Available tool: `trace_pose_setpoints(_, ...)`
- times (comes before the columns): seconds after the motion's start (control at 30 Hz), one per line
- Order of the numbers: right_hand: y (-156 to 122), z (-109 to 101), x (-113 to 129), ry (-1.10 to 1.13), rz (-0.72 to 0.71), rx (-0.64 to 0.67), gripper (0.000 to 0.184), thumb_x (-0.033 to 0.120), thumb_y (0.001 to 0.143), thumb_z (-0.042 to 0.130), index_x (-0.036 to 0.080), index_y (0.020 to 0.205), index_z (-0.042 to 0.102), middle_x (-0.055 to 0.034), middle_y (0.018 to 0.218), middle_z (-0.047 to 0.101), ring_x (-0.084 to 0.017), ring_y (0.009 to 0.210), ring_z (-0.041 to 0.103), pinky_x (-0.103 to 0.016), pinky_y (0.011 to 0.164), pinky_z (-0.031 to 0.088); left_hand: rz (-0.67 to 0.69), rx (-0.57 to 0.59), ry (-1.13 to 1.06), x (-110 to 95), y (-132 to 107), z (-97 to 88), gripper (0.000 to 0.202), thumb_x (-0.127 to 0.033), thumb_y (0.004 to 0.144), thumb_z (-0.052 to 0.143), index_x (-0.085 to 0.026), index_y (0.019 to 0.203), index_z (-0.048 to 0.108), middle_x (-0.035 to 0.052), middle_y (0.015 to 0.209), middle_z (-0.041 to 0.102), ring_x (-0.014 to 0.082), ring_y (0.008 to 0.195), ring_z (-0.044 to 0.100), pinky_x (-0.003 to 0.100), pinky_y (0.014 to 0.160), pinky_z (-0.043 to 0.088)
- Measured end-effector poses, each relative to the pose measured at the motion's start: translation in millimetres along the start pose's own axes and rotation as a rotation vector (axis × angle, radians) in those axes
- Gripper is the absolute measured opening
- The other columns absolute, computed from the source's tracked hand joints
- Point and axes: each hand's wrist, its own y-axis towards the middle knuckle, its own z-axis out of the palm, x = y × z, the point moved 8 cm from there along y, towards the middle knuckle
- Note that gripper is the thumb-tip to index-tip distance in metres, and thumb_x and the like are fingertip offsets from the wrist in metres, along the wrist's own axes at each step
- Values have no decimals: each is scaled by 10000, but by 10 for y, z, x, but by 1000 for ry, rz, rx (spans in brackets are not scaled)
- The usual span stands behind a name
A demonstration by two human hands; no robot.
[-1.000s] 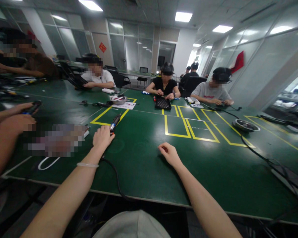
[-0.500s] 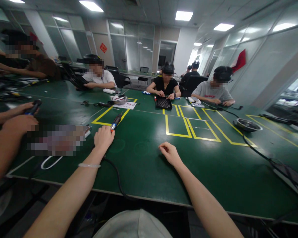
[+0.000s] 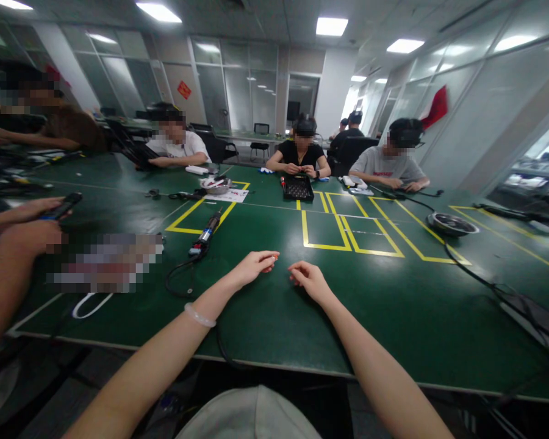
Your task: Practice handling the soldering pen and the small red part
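Note:
My left hand (image 3: pixel 256 267) is over the green table, a little left of my right hand, with thumb and fingertips pressed together. A tiny orange speck shows at its fingertips, too small to name. My right hand (image 3: pixel 309 280) rests close by on the table, fingers curled in a loose pinch; whatever is in them, if anything, is hidden. The two hands are a short gap apart. Left of them lies what looks like a corded electric screwdriver (image 3: pixel 205 233), black and blue with a slim metal tip pointing away. Neither hand touches it.
Its black cable (image 3: pixel 172 275) loops toward the table edge. A co-worker's hands (image 3: pixel 36 222) hold a dark tool at far left, beside a blurred-out item with a white strap (image 3: pixel 91 308). Ahead are yellow tape outlines (image 3: pixel 327 247) and a black tray (image 3: pixel 298 190); a round metal dish (image 3: pixel 452 224) stands right.
My left hand has let go of the electric screwdriver, leaving it on the table, and has moved right toward my right hand. My right hand has barely moved.

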Motion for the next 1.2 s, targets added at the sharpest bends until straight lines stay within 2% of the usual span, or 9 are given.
trace_pose_setpoints(0.1,18,37,-55,79,40,23,295,452,845,548,168,893,614,-12,680,646,-109,517,547,-222,491,419,64,126,53,-73,-45,308,537,-435,860,537,-130,1302,565,83,1043,663,136,792,583,289,767,464)
trace_pose_setpoints(0.2,25,89,-73,127,60,63,357,522,844,541,169,828,591,-10,645,635,-106,506,547,-214,466,395,194,175,233,-146,-120,428,479,-400,909,475,-166,1319,558,68,1027,651,143,816,579,288,797,456)
trace_pose_setpoints(0.3,18,122,-61,165,61,89,347,514,828,587,168,817,577,-4,633,630,-101,507,549,-208,467,383,347,110,432,-270,-193,410,429,-386,931,454,-221,1307,575,54,1016,623,162,918,570,286,855,433)
trace_pose_setpoints(0.43,-2,140,-14,215,49,105,315,473,800,642,170,814,557,-5,683,637,-98,536,559,-210,484,406,429,69,533,-379,-248,394,408,-377,935,463,-262,1310,574,46,1014,605,162,949,569,274,865,424)
trace_pose_setpoints(0.73,-6,112,22,230,30,74,264,329,705,699,185,866,548,17,723,598,-91,558,537,-230,537,453,354,45,399,-343,-260,325,437,-427,889,524,-248,1280,598,53,1041,611,168,927,577,280,859,439)
trace_pose_setpoints(1.0,-6,126,17,166,6,89,252,348,734,680,182,862,541,21,699,584,-93,563,506,-228,548,415,386,69,472,-335,-247,336,410,-395,916,478,-258,1285,593,42,1014,633,161,912,585,267,834,428)
trace_pose_setpoints(1.07,-4,115,9,156,8,82,247,347,742,672,177,866,542,23,701,580,-89,558,497,-227,552,403,377,8,567,-329,-210,202,420,-433,913,476,-255,1272,601,45,1025,640,177,947,584,290,876,422)
trace_pose_setpoints(1.1,-3,106,-1,152,14,75,251,348,742,670,174,870,542,25,697,577,-87,552,489,-225,550,395,358,-74,643,-322,-191,57,429,-451,911,470,-249,1264,606,54,1052,639,195,985,577,314,912,410)
trace_pose_setpoints(1.2,0,79,-32,128,31,56,265,351,741,669,165,886,547,37,667,555,-81,532,461,-216,533,363,191,-488,909,-248,-227,-666,471,-469,902,459,-206,1270,592,110,1195,588,273,1120,517,411,1004,348)
